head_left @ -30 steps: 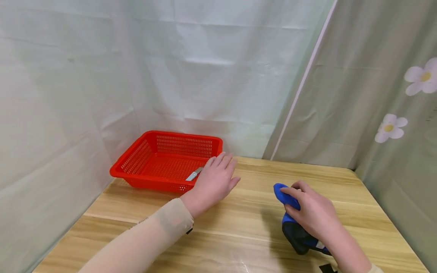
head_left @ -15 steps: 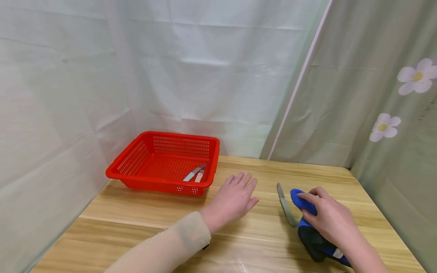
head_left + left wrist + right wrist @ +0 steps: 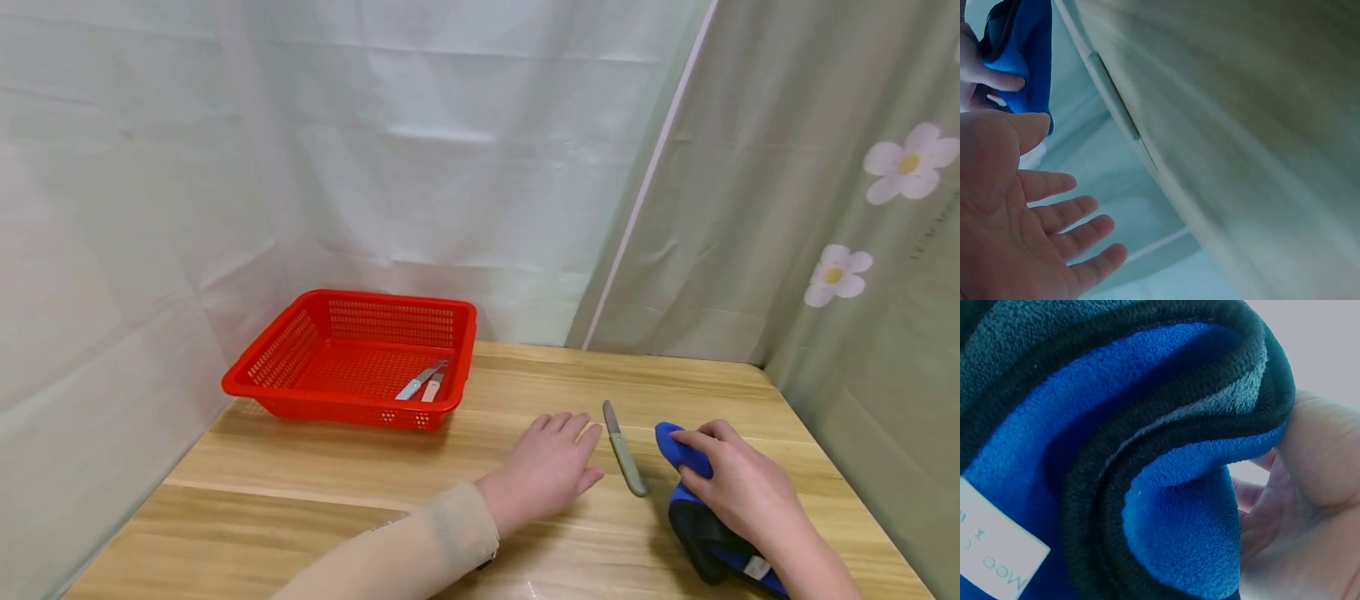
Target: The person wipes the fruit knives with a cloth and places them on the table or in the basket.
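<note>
My right hand (image 3: 738, 483) pinches a folded blue and black cloth (image 3: 697, 537) between thumb and fingers, at the right of the head view. Close up in the right wrist view, the cloth (image 3: 1179, 519) shows fuzzy blue and grey faces, black edging and a white label (image 3: 1000, 550). A knife (image 3: 625, 457) with a grey-green handle lies on the table between the hands, its blade pointing away. Left of it, my left hand (image 3: 547, 467) reaches over the wood, holding nothing. Its fingers (image 3: 1088, 234) are spread and nearly straight in the left wrist view.
A red plastic basket (image 3: 322, 406) stands at the back left of the wooden table (image 3: 300, 483). In it lie a knife with a light blue handle (image 3: 408, 389) and one with a pink handle (image 3: 431, 390). Pale curtains (image 3: 465, 167) close off the back and sides.
My left hand has moved right, away from the basket to beside the grey-green knife. The right hand and cloth have shifted right in view, uncovering that knife on the table.
</note>
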Tool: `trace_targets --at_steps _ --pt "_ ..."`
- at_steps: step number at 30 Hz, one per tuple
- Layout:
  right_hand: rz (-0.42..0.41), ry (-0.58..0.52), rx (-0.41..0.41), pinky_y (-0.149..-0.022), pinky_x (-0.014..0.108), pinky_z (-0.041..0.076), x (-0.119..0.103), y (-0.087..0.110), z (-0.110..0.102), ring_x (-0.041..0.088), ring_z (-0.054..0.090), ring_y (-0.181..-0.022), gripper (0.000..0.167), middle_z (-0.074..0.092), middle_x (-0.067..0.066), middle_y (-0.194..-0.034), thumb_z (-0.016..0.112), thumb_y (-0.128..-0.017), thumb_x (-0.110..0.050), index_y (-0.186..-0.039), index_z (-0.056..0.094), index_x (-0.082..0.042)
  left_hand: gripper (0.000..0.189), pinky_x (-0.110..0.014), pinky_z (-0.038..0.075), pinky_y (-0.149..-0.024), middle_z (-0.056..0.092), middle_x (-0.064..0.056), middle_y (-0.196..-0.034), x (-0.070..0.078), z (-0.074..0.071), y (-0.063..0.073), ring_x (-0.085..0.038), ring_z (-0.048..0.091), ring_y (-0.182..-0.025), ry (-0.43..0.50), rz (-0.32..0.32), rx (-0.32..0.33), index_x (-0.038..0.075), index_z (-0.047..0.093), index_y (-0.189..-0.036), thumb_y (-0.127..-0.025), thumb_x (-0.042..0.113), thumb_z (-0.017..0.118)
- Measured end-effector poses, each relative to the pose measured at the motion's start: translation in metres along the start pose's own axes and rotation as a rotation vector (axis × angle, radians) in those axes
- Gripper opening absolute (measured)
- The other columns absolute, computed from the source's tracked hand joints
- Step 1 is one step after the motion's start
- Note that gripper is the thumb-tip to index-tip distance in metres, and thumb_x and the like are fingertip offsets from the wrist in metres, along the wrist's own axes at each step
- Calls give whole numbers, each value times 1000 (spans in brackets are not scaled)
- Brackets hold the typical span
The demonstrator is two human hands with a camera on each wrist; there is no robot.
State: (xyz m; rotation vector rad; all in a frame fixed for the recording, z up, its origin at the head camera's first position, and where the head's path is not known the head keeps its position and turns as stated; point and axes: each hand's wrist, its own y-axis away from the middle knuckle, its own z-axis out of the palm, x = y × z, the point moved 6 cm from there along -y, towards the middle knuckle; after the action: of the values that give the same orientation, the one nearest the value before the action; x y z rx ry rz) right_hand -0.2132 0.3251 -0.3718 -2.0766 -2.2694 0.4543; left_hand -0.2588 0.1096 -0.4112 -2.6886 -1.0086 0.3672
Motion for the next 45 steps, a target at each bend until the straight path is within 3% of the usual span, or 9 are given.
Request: trace_targets --at_steps 5,17,24,33,45 --pt "9 -5 1 -62 45 54 6 1 1 25 69 -85 44 65 12 -117 89 -91 -20 -133 79 -9 59 -39 51 -110 62 -3 -151 14 9 -4 -20 62 -135 -1 18 -15 18 60 -156 -111 57 60" --pt "32 -2 -20 -63 46 54 14 3 0 26 70 -87 45 65 11 -118 88 -92 -21 -135 77 -9 61 -36 52 -104 56 6 -158 44 16 -16 -14 59 -135 -29 103 -188 29 59 -158 -111 66 51" --pt "35 -2 -30 -62 46 53 14 3 0 27 70 -86 46 64 13 -120 88 -93 -22 -136 77 -9 56 -34 51 -96 61 10 -149 47 19 -18 -11 61 -126 -44 125 -212 34 63 -153 -110 67 51" --pt "30 5 -32 -62 46 54 13 3 1 27 70 -86 47 64 13 -119 88 -93 -22 -136 77 -9 49 -35 51 -96 66 11 -136 46 21 -19 -11 62 -120 -26 128 -259 37 66 -148 -110 66 54" --pt "38 4 -36 -62 47 54 15 5 2 28 70 -87 47 64 14 -120 89 -92 -22 -135 77 -8 56 -38 48 -115 60 14 -154 45 22 -15 -14 56 -143 -62 125 -310 32 64 -153 -110 67 52"
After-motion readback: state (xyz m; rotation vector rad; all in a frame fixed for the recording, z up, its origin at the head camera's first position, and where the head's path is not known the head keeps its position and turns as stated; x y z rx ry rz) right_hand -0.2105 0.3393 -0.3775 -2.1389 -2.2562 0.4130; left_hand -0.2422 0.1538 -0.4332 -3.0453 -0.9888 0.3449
